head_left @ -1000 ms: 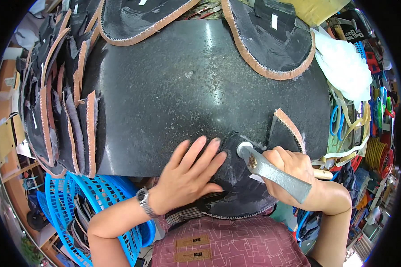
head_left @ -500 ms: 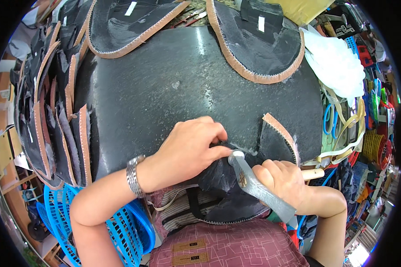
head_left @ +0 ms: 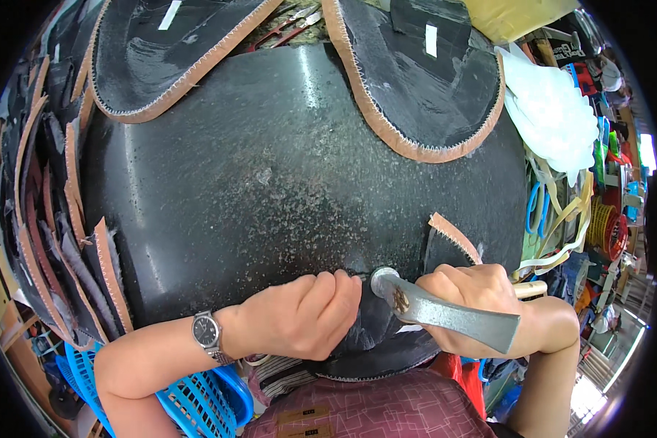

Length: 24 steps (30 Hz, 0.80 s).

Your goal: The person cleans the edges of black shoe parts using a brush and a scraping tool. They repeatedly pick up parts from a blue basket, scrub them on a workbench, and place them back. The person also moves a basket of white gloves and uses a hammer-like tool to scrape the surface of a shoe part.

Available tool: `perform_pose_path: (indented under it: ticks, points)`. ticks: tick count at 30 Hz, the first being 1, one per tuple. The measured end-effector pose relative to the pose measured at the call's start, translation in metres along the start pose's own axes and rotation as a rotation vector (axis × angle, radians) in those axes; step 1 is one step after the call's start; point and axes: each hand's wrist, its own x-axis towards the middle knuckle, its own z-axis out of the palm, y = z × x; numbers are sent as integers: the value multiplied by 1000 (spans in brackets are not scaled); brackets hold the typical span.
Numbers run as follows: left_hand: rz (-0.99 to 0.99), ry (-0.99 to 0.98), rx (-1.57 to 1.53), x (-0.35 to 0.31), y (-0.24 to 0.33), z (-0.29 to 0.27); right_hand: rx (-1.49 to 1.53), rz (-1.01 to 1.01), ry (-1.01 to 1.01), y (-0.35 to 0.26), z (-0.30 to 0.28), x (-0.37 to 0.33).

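Note:
My right hand (head_left: 471, 296) grips a hammer close to its head, and the pale wooden handle (head_left: 531, 290) sticks out on the right. The grey metal hammer head (head_left: 452, 314) has a round face toward my left hand and a flat, flared end near my body. Beneath that face lies a black leather-like piece (head_left: 372, 328), edged in part with a tan, zigzag-stitched strip (head_left: 456, 237). My left hand (head_left: 299, 317) is closed at the piece's left side; its fingertips pinch the edge, partly hidden. All this rests on the curved black work surface (head_left: 270, 182).
Two rounded black pieces with tan stitched borders (head_left: 423, 95) (head_left: 168, 73) lie at the far side. Several similar pieces (head_left: 58, 212) are stacked left. Red-handled scissors (head_left: 292, 29), blue-handled scissors (head_left: 538, 208), a white plastic bag (head_left: 547, 109) and a blue basket (head_left: 197, 398) surround the surface.
The hammer head has turned, its flared end swinging outward to the right. My left hand has moved nearer my body and curled closed. The view has shifted slightly.

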Motion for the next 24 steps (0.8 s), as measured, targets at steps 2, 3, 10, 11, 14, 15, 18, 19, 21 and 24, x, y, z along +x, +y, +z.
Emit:
perform_pose_path:
  ticks: [2, 3, 10, 11, 14, 15, 18, 19, 21, 24]
  points:
    - [24, -18, 57, -1, 1, 1, 27, -34, -29, 3, -7, 7]
    - [29, -31, 73, 1, 1, 1, -16, -39, 1, 3, -6, 8]
    - [-426, -36, -183, 1, 8, -11, -107, -50, 77, -3, 6, 14]
    - [-565, -13, -282, 0, 9, -12, -104, -40, 91, -4, 7, 13]
    - [-573, 84, -300, -4, 17, -5, -95, -30, 102, -3, 6, 15]
    - [-555, 86, -277, -4, 20, -4, -91, -28, 102, -3, 5, 15]
    - [-487, 67, -191, -2, 25, -3, -88, -80, 43, 3, -1, 18]
    - [-465, 42, -141, -2, 28, -3, -102, -91, 45, 3, -2, 18]
    - [-425, -4, -50, 0, 32, -4, -129, -117, 51, 3, -5, 21]
    - [-341, -73, 120, 5, 37, -4, -140, -167, 5, -1, -9, 23]
